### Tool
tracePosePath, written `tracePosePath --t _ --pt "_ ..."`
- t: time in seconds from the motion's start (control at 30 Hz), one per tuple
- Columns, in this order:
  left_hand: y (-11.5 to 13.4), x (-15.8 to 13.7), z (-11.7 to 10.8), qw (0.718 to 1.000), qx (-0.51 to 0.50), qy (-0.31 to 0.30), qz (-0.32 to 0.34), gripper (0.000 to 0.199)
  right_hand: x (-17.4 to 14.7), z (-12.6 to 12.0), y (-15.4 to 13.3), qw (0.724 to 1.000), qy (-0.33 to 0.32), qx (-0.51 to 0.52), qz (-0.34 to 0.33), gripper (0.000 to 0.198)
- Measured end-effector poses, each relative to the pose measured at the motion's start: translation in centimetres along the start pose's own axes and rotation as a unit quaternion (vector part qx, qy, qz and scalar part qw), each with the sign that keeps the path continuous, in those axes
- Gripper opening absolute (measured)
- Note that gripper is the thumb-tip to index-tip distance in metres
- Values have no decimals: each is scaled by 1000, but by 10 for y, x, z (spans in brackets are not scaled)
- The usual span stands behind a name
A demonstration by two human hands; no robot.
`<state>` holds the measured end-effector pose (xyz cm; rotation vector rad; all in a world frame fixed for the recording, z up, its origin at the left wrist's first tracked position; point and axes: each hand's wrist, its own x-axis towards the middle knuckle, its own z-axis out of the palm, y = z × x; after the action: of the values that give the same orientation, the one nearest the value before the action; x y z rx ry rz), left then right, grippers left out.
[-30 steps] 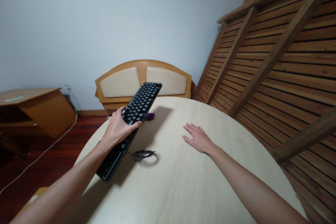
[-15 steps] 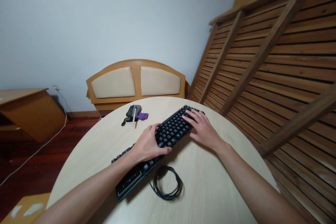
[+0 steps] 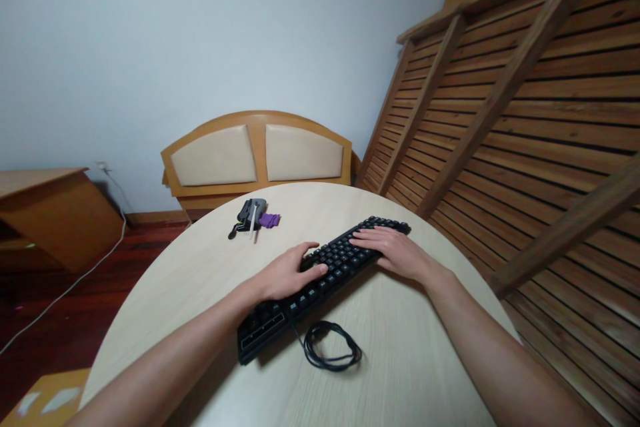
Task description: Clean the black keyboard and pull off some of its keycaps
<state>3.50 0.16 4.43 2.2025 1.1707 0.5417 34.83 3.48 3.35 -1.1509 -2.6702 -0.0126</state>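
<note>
Pale wall point(image 3: 250, 27) is standing at the back, a bed headboard point(image 3: 260, 153) is sitting in front of it, and big wooden slats point(image 3: 500, 147) are slanting up at the right. Close to us, a round table point(image 3: 410, 360) is holding up a black keyboard point(image 3: 345, 255), which is lying slantwise near the middle. The left hand point(image 3: 287, 273) is resting over the keyboard, its thumb and pointing finger sitting apart; its other fingers are hiding, so I am not able to tell if it is squeezing. The right hand point(image 3: 395, 252) is lying over the keys near the far right end, its fingers straight; the view is not showing if its thumb is pinching the edge. It is looking like the 2 hands are steadying the keyboard on the table, and any next nudge would be needing both hands working gently together and minding the looped cable point(image 3: 335, 368). At the far left of the table, a dark lump point(image 3: 245, 211), maybe a pouch, is lying beside a purple cloth point(image 3: 270, 220); its inside is not showing. A desk point(image 3: 75, 213) is having an open space, but darkness is hiding whatever is inside.
</note>
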Motion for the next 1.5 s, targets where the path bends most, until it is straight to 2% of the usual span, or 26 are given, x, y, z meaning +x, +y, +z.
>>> tracePosePath --t 0.13,0.2,0.3,0.4,0.47,0.53,0.6,0.7,0.87,1.03,1.17,1.3,1.4,1.5 --pt "-11 -16 -21 996 -29 -58 60 46 -4 0 9 1000 19 1 3 75" --pt "-20 -28 -26 991 -29 -58 114 46 -7 1 12 999 35 1 -8 73" --pt "-28 -44 -30 977 5 -16 213 58 -10 1 16 998 52 -4 -20 68" --pt "-21 -56 -30 951 87 23 297 75 -12 0 17 998 64 -4 -14 66" --pt "-9 -62 -29 937 149 21 314 81 -13 -1 15 997 70 0 -10 65" --pt "3 -67 -25 926 200 7 321 77 -13 -4 12 997 71 8 -7 62" --pt "12 -70 -18 916 248 0 316 74 -13 -8 9 998 67 11 2 59" --pt "17 -70 -5 903 311 28 294 63 -14 -13 7 998 61 7 29 54" --pt "10 -65 6 884 345 107 297 22 -17 -19 6 996 61 -3 63 44" --pt "-1 -61 -9 881 328 188 284 29 -18 -28 3 995 66 -14 76 20" --pt "-9 -61 -28 890 296 242 247 31 -17 -34 -1 995 77 -37 60 34" --pt "-14 -62 -38 916 252 267 162 33 -17 -36 -5 990 74 -93 74 52" --pt "-12 -61 -39 942 208 252 71 40 -15 -37 -10 989 57 -112 77 59" --pt "-11 -56 -36 956 183 228 -13 51 -12 -35 -15 989 47 -114 82 61"
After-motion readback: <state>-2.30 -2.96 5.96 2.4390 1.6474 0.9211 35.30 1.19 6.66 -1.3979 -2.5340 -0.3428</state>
